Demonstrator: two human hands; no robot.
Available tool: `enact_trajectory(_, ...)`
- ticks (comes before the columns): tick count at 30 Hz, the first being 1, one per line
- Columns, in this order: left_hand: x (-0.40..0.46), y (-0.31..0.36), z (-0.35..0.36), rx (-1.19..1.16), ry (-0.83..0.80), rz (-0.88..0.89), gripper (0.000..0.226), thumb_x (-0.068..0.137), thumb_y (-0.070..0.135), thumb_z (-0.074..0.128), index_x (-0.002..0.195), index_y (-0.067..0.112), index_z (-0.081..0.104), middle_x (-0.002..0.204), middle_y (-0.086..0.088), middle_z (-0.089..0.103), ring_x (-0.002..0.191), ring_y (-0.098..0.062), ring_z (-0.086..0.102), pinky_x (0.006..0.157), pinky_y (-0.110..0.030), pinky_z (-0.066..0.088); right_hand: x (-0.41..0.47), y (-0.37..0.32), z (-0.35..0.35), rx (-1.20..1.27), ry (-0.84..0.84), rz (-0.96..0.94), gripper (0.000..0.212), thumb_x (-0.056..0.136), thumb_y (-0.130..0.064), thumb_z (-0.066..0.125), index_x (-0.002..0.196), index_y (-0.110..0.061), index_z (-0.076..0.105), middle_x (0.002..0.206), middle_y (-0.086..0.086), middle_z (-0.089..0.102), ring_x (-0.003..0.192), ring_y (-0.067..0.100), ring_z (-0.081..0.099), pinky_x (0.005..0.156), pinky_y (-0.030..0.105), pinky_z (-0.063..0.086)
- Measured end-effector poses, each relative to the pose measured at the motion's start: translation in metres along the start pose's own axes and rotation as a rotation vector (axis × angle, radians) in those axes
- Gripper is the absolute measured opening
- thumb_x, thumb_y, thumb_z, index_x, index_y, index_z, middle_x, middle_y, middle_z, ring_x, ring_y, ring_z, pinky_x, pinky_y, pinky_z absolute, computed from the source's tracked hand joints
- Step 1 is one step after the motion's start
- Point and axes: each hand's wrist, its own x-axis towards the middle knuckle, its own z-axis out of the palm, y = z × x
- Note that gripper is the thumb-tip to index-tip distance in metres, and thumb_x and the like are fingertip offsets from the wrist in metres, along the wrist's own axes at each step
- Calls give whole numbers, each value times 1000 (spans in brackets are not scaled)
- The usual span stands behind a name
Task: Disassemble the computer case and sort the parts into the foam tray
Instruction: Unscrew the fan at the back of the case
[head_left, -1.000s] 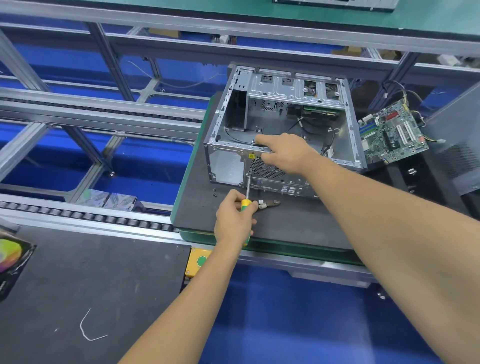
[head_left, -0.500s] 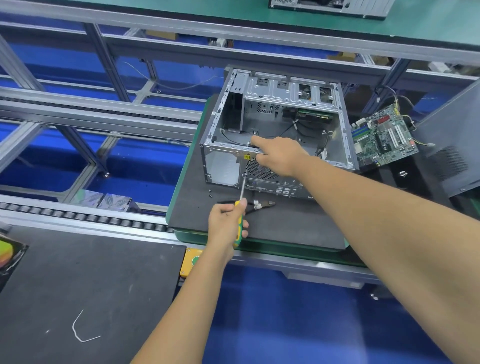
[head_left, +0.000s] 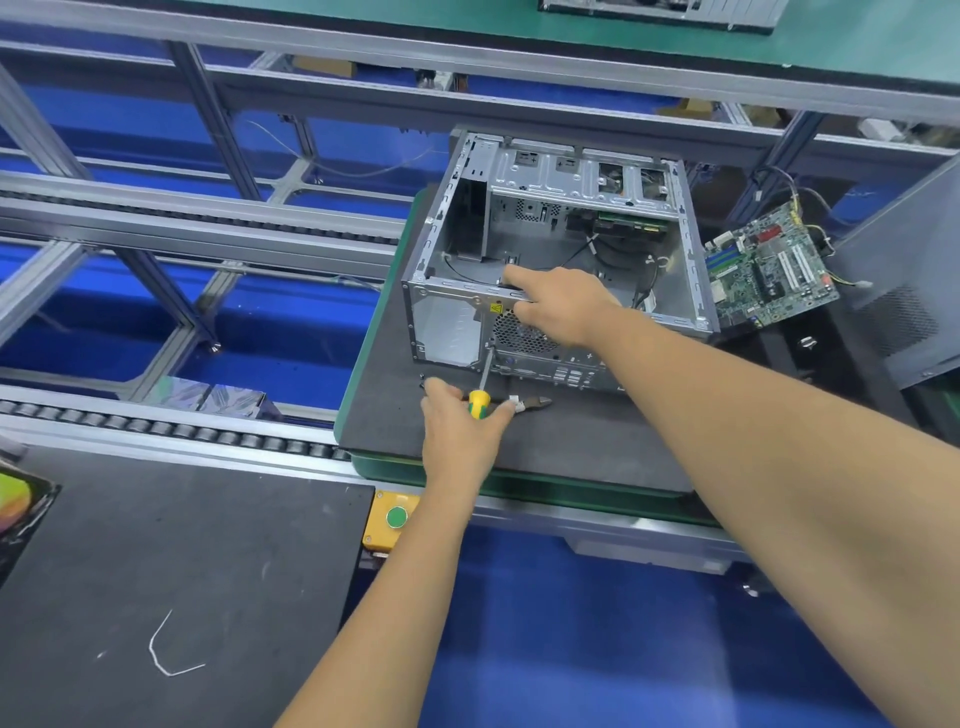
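Directly beyond both hands (head_left: 558, 306): computer case (head_left: 582, 176).

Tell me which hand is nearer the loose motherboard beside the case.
Right. The right hand rests on the case's near top edge, left of the motherboard; the left hand grips a screwdriver lower, farther left.

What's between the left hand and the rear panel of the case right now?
In the head view, only the screwdriver bridges it: the left hand grips its yellow handle and the shaft runs up to the computer case rear panel beside the fan grille.
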Motion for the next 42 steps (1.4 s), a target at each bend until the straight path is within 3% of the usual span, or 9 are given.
enact_trajectory(2,-3,4,0,88,74,70,44,86,34,80,100,18,41,102,0,48,75,-11,51,70,-40,47,1,0,0,-3,1,9,27,96,-31,45,121,-22,44,72,3,51,75,34,51,64,40,36)
enact_trajectory(6,-2,-4,-1,42,115,41,30,93,38,73,91,21,48,89,2,67,66,-12,71,72,-43,56,1,-1,0,-2,-6,14,26,96,-32,45,120,-22,45,75,6,55,76,35,54,64,41,38)
enact_trajectory(10,4,-11,-2,-350,-14,-125,30,92,37,76,95,14,58,89,-2,74,67,-11,76,74,-49,63,1,0,1,6,-3,17,25,96,-32,45,119,-22,45,70,3,52,74,34,53,63,40,36)
enact_trajectory(17,10,-8,-10,-731,-299,-451,34,99,37,66,106,4,68,100,-9,76,80,-15,78,57,-26,59,1,1,1,6,-13,20,12,96,-31,44,104,-27,36,68,3,50,68,30,48,61,40,34)
enact_trajectory(24,12,-11,-18,-1017,-539,-655,39,100,44,60,105,6,66,74,-2,65,56,-9,59,43,-18,46,2,1,3,4,-4,23,13,95,-32,44,106,-28,37,67,2,49,62,21,45,58,39,33)
enact_trajectory(28,10,-7,-7,-770,-381,-442,44,88,43,79,103,10,54,82,-4,62,53,-11,52,41,-21,41,3,2,3,11,-8,29,13,94,-31,44,104,-27,37,67,3,51,62,18,45,55,38,30)
enact_trajectory(32,7,-5,-2,-555,-154,-252,41,81,20,87,96,11,50,86,-10,70,50,-10,61,44,-25,50,3,2,4,10,-1,28,12,93,-31,45,100,-29,35,65,3,49,60,19,44,52,35,27)
enact_trajectory(37,5,-11,1,-231,-54,-153,30,88,42,76,95,17,63,69,6,75,69,-9,75,72,-47,63,3,3,4,22,-7,36,12,92,-31,44,99,-31,35,66,4,51,61,21,47,52,35,28)
enact_trajectory(42,8,-17,-3,-476,-171,-251,25,96,36,70,99,12,65,97,-3,75,78,-12,77,73,-41,63,3,4,4,32,-11,38,13,91,-32,45,101,-29,37,67,4,52,61,20,47,52,35,28)
